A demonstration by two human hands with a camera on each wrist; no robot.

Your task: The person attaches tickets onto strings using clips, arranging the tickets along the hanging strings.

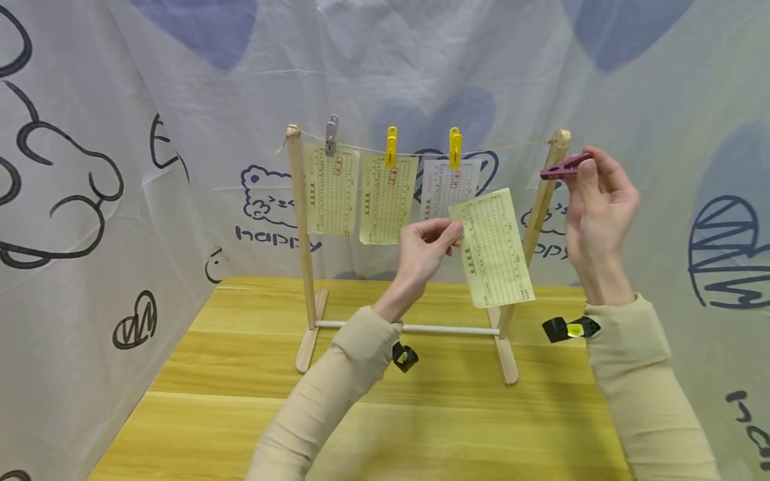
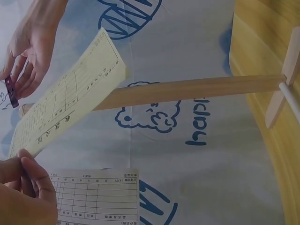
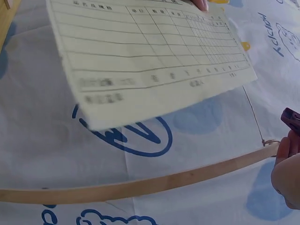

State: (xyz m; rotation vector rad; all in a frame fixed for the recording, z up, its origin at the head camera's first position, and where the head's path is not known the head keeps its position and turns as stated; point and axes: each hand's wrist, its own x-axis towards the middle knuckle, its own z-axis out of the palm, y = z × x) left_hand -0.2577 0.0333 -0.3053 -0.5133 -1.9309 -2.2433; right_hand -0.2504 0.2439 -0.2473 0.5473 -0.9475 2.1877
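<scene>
My left hand (image 1: 424, 252) pinches a pale yellow printed form (image 1: 496, 250) by its left edge, thumb on top. The form hangs tilted in front of the wooden stand, and in the right wrist view its ruled rows fill the upper part. My right hand (image 1: 601, 200) holds a dark purple clothespin (image 1: 565, 166) between thumb and fingers, beside the top of the right post (image 1: 541, 194). In the left wrist view the clothespin (image 2: 11, 92) shows beyond the form's upper edge.
A string (image 1: 505, 147) runs between the two posts. From it hang two yellow forms (image 1: 331, 200) and a whitish form (image 1: 442, 184), held by a grey clip (image 1: 331, 135) and two yellow clips (image 1: 392, 147). The stand's feet rest on a wood-grain table (image 1: 240, 374), with a patterned cloth (image 1: 361, 53) behind.
</scene>
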